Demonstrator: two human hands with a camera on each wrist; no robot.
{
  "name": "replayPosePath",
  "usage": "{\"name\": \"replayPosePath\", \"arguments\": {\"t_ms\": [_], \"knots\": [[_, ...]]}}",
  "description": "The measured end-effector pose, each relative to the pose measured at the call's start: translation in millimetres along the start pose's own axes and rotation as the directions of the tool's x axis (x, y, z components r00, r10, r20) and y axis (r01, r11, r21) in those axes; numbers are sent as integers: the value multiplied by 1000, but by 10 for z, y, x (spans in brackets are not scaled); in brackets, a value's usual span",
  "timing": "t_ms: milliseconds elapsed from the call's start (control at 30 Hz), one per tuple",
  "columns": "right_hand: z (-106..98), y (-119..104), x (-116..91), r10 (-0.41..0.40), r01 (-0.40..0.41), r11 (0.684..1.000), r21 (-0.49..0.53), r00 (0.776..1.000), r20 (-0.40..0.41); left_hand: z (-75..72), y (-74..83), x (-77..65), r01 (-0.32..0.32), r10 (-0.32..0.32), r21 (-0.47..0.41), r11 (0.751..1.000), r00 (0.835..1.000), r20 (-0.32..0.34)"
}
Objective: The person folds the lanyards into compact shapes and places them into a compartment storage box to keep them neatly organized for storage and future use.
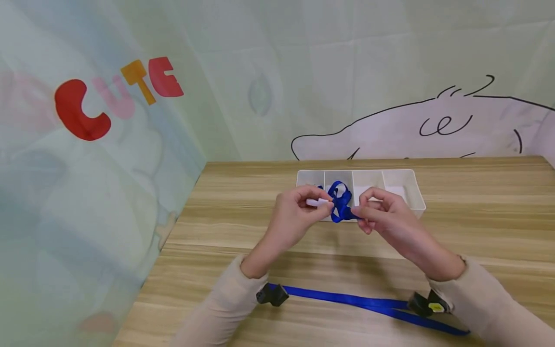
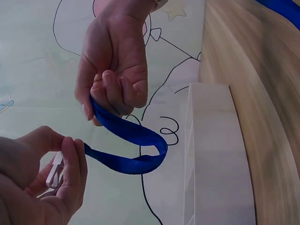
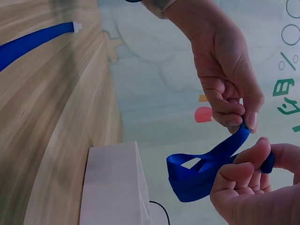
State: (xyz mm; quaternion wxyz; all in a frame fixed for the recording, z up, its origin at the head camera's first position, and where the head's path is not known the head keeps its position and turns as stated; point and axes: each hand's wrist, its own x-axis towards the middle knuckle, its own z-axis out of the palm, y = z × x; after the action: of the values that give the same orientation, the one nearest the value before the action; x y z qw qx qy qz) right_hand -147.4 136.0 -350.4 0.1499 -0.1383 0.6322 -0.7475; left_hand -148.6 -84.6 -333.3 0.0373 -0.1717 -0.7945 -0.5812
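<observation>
Head view: left hand (image 1: 292, 214) and right hand (image 1: 392, 219) grasp one blue ribbon (image 1: 342, 200)

The ribbon is flat, smooth cloth, bent into soft loops, and is held in the air between both hands, near a white box (image 1: 362, 179). The left hand pinches it together with a small white clip (image 1: 314, 203), seemingly plastic; the right hand pinches another part with its fingertips. The box is long, with four compartments in a row. A long blue strap (image 1: 329, 295) lies on the wood-grain table (image 1: 217, 231). Behind, a pale, creased backdrop (image 1: 225, 72) carries black drawn lines and colourful letters (image 1: 82, 115), "CUTE". Only the right wrist view shows a white end piece (image 3: 78, 26) on the strap; the clip is hidden there.
</observation>
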Motion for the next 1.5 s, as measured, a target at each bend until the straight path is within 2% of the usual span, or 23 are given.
{"name": "replayPosePath", "arguments": {"t_ms": [200,400,700,933,1100,1233,1333,1367,1433,1500], "knots": [[75,-8,38,-76,78,996,-42,996,46,97,40,-13,-69,66,45,997,996,66],[136,0,51,-133,138,984,-116,990,51,129,67,-13,-101,99,33,994,992,76],[162,-37,15,-195,199,932,-303,980,43,108,92,6,-113,111,25,993,990,89],[156,-56,5,-246,261,912,-317,965,87,61,138,5,-127,119,67,990,986,114],[166,-63,20,-287,297,887,-352,954,82,52,159,8,-147,138,52,988,981,140],[167,-64,33,-302,313,884,-346,949,89,42,173,16,-154,140,95,983,979,147],[159,-51,33,-319,331,876,-351,943,93,33,177,24,-140,126,94,986,981,145],[157,-41,33,-332,341,866,-365,939,90,32,174,28,-133,120,88,987,983,138],[160,-18,35,-375,371,824,-428,924,79,32,166,32,-116,106,78,990,987,122],[170,11,40,-437,401,750,-527,897,60,34,158,35,-101,94,64,993,990,103]]}}
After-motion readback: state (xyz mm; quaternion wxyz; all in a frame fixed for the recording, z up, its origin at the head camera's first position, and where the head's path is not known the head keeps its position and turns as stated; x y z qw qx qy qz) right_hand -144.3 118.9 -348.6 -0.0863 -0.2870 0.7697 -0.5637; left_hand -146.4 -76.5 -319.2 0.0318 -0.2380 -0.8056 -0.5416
